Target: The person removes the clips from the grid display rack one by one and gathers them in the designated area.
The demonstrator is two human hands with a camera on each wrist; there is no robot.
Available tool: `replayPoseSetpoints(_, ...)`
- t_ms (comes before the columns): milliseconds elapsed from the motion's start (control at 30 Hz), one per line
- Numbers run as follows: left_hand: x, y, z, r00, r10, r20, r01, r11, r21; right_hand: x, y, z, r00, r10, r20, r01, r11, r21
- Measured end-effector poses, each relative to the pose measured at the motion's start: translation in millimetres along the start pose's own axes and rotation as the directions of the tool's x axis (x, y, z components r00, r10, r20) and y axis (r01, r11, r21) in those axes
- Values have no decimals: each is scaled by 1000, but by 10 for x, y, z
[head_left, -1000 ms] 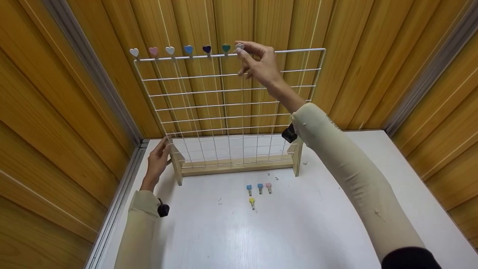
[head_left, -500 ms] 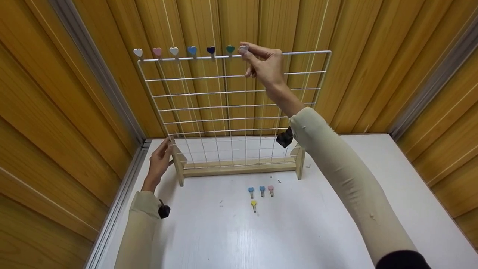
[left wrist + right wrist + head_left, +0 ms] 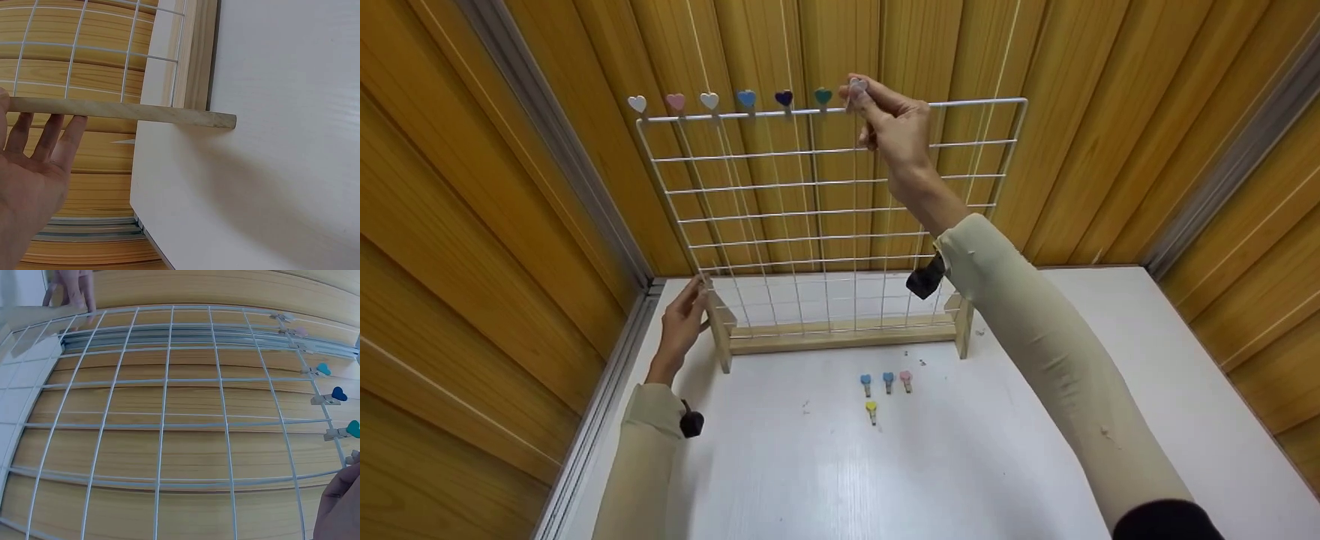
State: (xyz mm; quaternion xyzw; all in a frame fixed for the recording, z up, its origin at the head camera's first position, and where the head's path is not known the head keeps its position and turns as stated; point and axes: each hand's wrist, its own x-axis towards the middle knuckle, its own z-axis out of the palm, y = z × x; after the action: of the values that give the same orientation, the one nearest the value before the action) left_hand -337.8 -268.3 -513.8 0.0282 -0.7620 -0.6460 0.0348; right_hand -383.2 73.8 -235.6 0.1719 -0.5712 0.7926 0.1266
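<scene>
My right hand (image 3: 904, 131) pinches a pale heart-topped mini clothespin (image 3: 859, 85) between thumb and fingertips, right at the top bar of the white wire grid (image 3: 814, 211). The right wrist view shows only its small wooden end (image 3: 352, 457) beside the bar. To the left along that bar, a row of heart clothespins stands clipped on: white, pink, blue, dark blue and a green clothespin (image 3: 823, 97) nearest my hand. Low on the left, my left hand (image 3: 681, 324) holds the wooden side leg (image 3: 140, 112) of the stand, fingers against its outer face, the thumb mostly out of the left wrist view.
On the white table (image 3: 802, 465), in front of the wooden base bar (image 3: 840, 341), lie two blue clothespins (image 3: 888, 381), a pink clothespin (image 3: 906, 380) and a yellow clothespin (image 3: 871, 411). Wood-panelled walls (image 3: 1080, 150) close in behind and at both sides.
My right hand has moved slightly up and right with the pale clothespin, farther from the green one. My left hand has stayed on the leg. The whole head view shifted slightly.
</scene>
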Motion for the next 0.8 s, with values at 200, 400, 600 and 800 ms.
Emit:
replayPoseSetpoints(200, -15, 9, -4, 1000, -2, 4, 2, 1000, -5, -52, 5, -41, 999, -43, 22, 44, 999, -24)
replayPoseSetpoints(400, -43, 33, -20, 1000, 21, 8, -21, 1000, 2, -115, 51, -135, 985, -154, 73, 159, 984, -83)
replayPoseSetpoints(600, -40, 42, -11, 999, 34, 9, -34, 999, -6, -193, 58, -258, 982, -162, 95, 172, 980, -102)
replayPoseSetpoints(800, -7, 36, -5, 1000, 27, 10, -27, 1000, 10, -269, 101, -437, 985, -132, 109, 148, 977, -152)
